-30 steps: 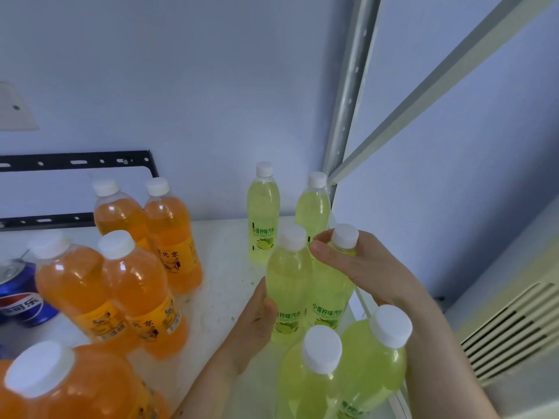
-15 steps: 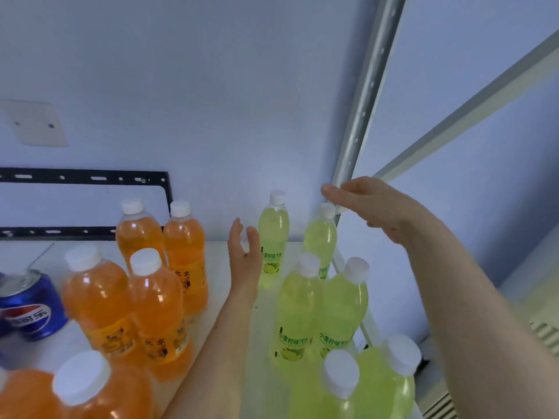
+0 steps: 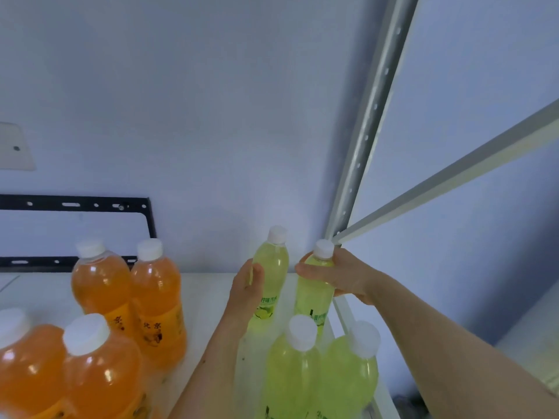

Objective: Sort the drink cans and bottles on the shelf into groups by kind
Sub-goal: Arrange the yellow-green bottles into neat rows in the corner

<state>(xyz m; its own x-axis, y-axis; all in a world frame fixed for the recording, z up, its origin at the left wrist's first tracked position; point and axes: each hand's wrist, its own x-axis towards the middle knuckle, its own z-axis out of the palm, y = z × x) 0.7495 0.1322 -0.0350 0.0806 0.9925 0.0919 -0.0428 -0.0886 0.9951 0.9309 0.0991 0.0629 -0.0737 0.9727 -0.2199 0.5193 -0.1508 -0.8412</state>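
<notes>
Several yellow-green lemon soda bottles with white caps stand at the right of the white shelf (image 3: 205, 300). My left hand (image 3: 246, 290) grips the rear left green bottle (image 3: 270, 261) at its side. My right hand (image 3: 335, 275) grips the rear right green bottle (image 3: 313, 294) round its shoulder, just under the cap. Two more green bottles (image 3: 292, 376) (image 3: 352, 367) stand closer to me. Several orange soda bottles stand at the left, two at the back (image 3: 99, 285) (image 3: 158, 300) and two in front (image 3: 101, 376) (image 3: 21, 367).
A grey perforated shelf upright (image 3: 367, 122) rises just behind the right bottle, with a slanted rail (image 3: 453, 179) running right. A black metal bracket (image 3: 75, 204) and a white wall plate (image 3: 15, 146) are on the wall behind.
Both hands left the middle pair of green bottles, reached to the back and now grip the two rear green bottles. The view tilted up; the blue can is out of frame.
</notes>
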